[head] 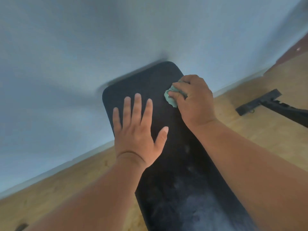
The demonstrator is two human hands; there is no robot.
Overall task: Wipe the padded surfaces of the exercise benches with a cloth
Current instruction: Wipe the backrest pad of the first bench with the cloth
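Head view: no containers are seen; a black padded bench (175, 164) is shown running lengthwise away toward a pale blue wall (83, 47), over a wooden floor (50, 194). The left hand (138, 130) is laid flat on the pad, fingers fully spread, nothing held. A bunched green cloth (171, 97) is clenched in the curled right hand (195, 100) and pressed onto the pad near its far right edge; a dark metal frame (273, 105) is seen on the floor at right.

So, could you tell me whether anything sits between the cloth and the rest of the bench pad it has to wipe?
Only the left hand: it lies flat, fingers spread, on the bench pad, beside the green cloth bunched in the right hand. The rest of the pad shows nothing lying on it.
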